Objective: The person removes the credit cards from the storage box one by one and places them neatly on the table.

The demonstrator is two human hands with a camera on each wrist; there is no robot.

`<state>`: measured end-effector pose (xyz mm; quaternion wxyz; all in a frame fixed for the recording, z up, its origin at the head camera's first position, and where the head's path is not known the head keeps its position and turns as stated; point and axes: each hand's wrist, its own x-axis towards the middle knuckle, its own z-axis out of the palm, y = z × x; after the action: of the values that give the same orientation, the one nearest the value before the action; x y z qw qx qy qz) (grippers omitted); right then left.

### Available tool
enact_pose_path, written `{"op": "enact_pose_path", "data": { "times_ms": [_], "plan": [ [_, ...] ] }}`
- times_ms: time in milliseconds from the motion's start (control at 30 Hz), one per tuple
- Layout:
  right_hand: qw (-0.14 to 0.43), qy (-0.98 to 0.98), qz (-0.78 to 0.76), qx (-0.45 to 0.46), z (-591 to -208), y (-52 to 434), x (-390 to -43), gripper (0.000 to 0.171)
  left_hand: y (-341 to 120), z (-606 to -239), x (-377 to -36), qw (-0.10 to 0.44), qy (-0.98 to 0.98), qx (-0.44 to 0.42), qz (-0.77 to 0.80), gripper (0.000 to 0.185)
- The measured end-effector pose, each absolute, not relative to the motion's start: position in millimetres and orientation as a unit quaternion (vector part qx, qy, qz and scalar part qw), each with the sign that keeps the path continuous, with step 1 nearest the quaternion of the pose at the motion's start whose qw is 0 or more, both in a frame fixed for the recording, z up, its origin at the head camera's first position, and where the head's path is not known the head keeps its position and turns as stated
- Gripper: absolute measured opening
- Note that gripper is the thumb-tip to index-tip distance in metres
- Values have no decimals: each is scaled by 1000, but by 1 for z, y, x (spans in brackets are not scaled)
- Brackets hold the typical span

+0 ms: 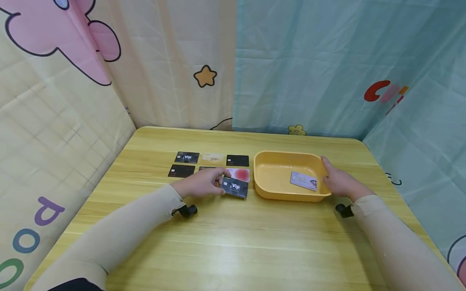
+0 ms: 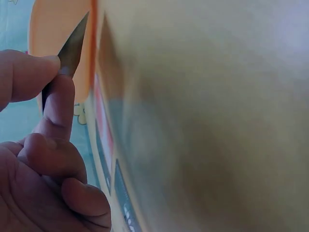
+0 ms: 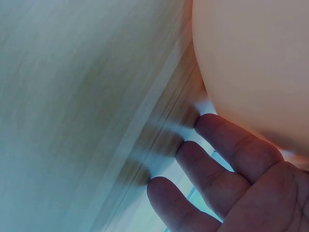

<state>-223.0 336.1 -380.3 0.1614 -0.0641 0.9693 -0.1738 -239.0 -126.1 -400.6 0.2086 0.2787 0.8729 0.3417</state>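
My left hand [image 1: 204,182] pinches a dark Vip card [image 1: 235,187] between thumb and fingers, just left of the yellow plastic bin [image 1: 284,195]. In the left wrist view the card [image 2: 73,50] appears nearly edge-on, clear of the table. My right hand [image 1: 340,180] holds the bin's right end at the rim. Three of its fingers [image 3: 231,137] show beside the bin's outer wall [image 3: 256,63] in the right wrist view; the thumb is out of sight there. Inside the bin lies one pale silvery card [image 1: 303,180].
Two rows of cards lie left of the bin, among them a black Vip card [image 1: 187,157], a pale gold card [image 1: 212,159], two black cards and a pink-red card [image 1: 242,174]. My left hand partly covers the front row. Printed curtains [image 1: 291,60] stand behind the wooden table [image 1: 233,242].
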Motion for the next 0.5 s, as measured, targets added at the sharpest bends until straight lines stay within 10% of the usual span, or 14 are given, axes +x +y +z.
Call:
{"op": "enact_pose_path", "data": {
  "times_ms": [500],
  "plan": [
    [171,968,-175,-55,-380,337,-224,76,-118,-410,-230,214,893,289,270,48]
  ]
}}
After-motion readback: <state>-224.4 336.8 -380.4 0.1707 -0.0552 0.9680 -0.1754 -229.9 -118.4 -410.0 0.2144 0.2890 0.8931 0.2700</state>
